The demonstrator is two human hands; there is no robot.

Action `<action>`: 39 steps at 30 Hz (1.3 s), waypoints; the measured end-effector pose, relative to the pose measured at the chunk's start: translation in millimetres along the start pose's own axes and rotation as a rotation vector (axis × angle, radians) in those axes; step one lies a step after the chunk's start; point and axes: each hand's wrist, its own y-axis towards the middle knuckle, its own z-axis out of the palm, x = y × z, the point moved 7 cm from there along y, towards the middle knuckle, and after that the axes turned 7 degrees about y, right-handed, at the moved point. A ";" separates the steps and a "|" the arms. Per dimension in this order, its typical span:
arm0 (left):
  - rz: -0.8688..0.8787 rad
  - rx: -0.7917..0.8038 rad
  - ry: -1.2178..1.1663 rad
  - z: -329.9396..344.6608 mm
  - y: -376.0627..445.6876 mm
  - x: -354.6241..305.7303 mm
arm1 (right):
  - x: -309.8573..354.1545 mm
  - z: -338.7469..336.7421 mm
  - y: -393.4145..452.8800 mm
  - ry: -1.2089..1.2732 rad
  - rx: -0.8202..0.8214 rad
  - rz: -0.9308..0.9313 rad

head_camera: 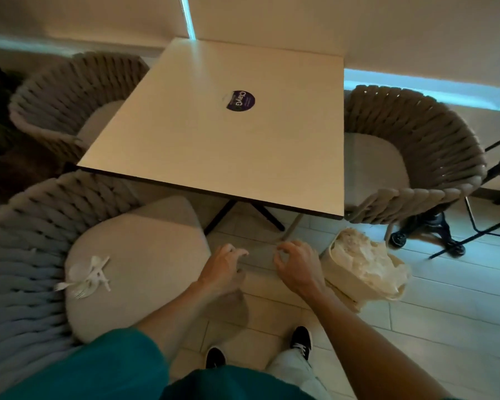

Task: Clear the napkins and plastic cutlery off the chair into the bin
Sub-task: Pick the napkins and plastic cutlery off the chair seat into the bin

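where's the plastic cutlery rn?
Head view, lower left: the plastic cutlery lies in a small pile on the near chair's seat cushion, toward its left edge, left of the left hand.

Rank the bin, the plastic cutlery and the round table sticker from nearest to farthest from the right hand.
From the right hand:
1. bin, on the floor just to its right.
2. plastic cutlery, on the chair cushion far to the left.
3. table sticker, up on the tabletop.
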 end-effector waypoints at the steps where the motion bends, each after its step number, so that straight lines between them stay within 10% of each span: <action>1: -0.015 -0.004 0.008 -6.2 -6.3 13.7 | 14.4 7.4 0.5 0.009 0.017 -0.023; 24: -0.710 -0.202 -0.265 -47.0 -147.2 271.7 | 236.7 199.8 40.4 -0.108 0.611 -0.539; 39: -0.801 -0.097 -0.376 -11.9 -139.5 508.8 | 296.5 434.1 64.6 -0.043 0.764 -0.369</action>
